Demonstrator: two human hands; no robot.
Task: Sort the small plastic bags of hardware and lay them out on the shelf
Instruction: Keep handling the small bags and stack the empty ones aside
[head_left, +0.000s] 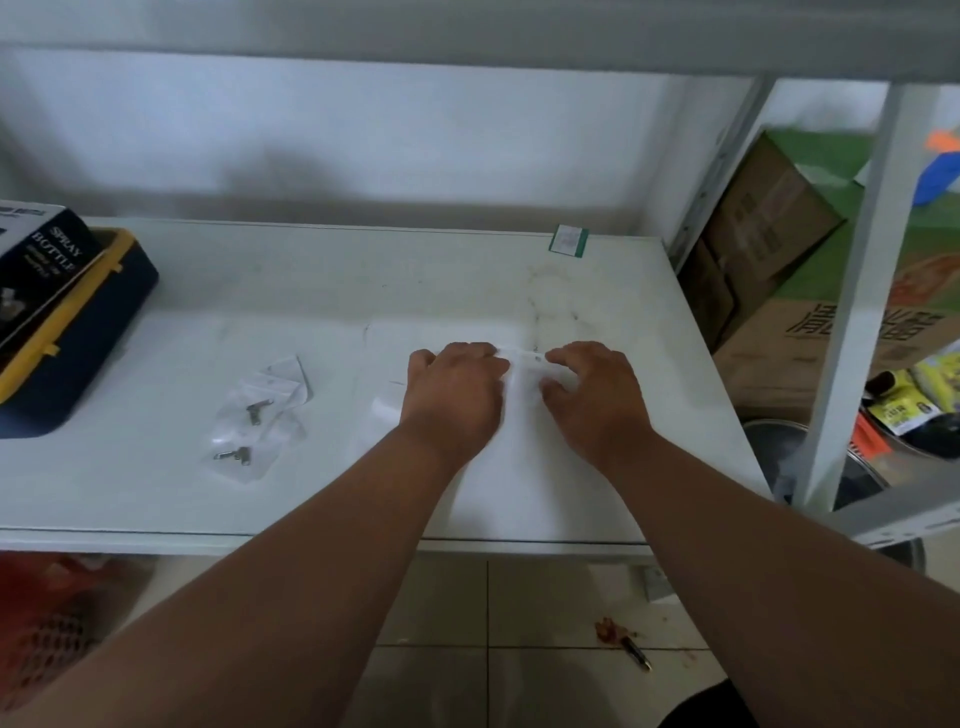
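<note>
I have the white shelf (467, 280) filling most of my view, with a toolbox (78, 332) and a spray-bottle box (36, 260) at its left end. My left hand (452, 395) and right hand (597, 400) sit close together mid-shelf, both curled onto one clear bag (524, 364) between them. I judge I'm mid-sort, handling this bag before placing it. Next I'd need to free it flat and set it beside the pile (260, 415) to the left. That pile is crumpled clear plastic with small metal pieces showing; the held bag's contents I cannot tell.
</note>
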